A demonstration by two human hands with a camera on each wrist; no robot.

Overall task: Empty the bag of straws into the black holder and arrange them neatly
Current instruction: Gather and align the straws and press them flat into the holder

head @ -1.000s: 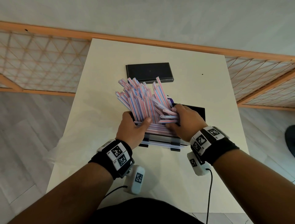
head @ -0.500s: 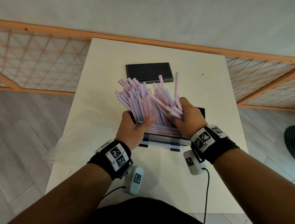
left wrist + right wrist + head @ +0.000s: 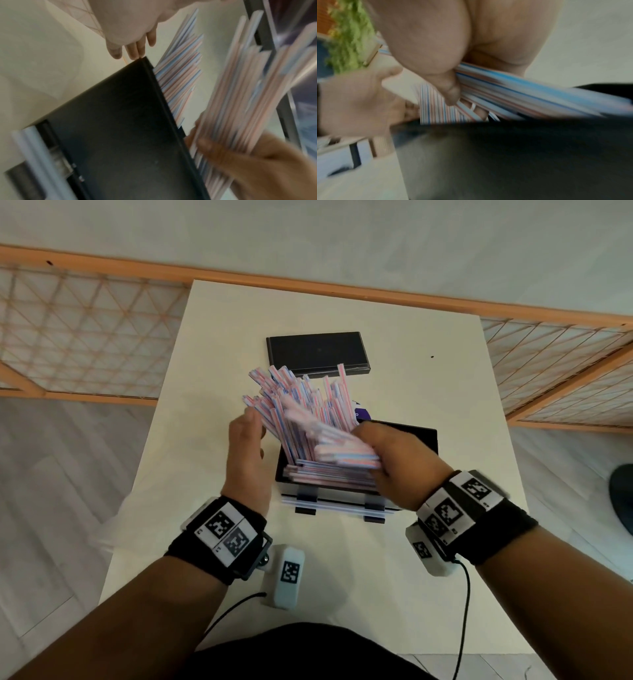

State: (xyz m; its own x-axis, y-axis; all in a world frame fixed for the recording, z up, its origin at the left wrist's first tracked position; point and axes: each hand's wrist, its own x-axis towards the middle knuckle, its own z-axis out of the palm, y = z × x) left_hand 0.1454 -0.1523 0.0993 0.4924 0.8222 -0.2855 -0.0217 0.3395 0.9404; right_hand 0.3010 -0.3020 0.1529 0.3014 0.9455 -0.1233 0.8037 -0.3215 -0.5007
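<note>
A black holder (image 3: 421, 436) (image 3: 120, 121) (image 3: 505, 155) sits mid-table, with pink-and-blue striped straws (image 3: 301, 405) (image 3: 180, 75) fanned up and back out of it. More straws lie flat along its front. My right hand (image 3: 387, 450) (image 3: 447, 86) grips a bundle of straws (image 3: 342, 446) (image 3: 530, 94) (image 3: 243, 105) lying crosswise over the holder. My left hand (image 3: 248, 440) (image 3: 135, 44) hovers beside the holder's left wall with straight fingers, holding nothing. The bag is a faint clear sheet (image 3: 113, 529) at the table's left edge.
A black flat lid (image 3: 317, 354) lies behind the straws on the cream table (image 3: 445, 378). A purple item (image 3: 363, 414) peeks out behind the holder. Wooden lattice panels (image 3: 85, 337) flank the table. Wrist-camera cables hang near the front edge.
My left hand let go of the straws and moved out to the left of the holder. My right hand swung its bundle down from upright to crosswise.
</note>
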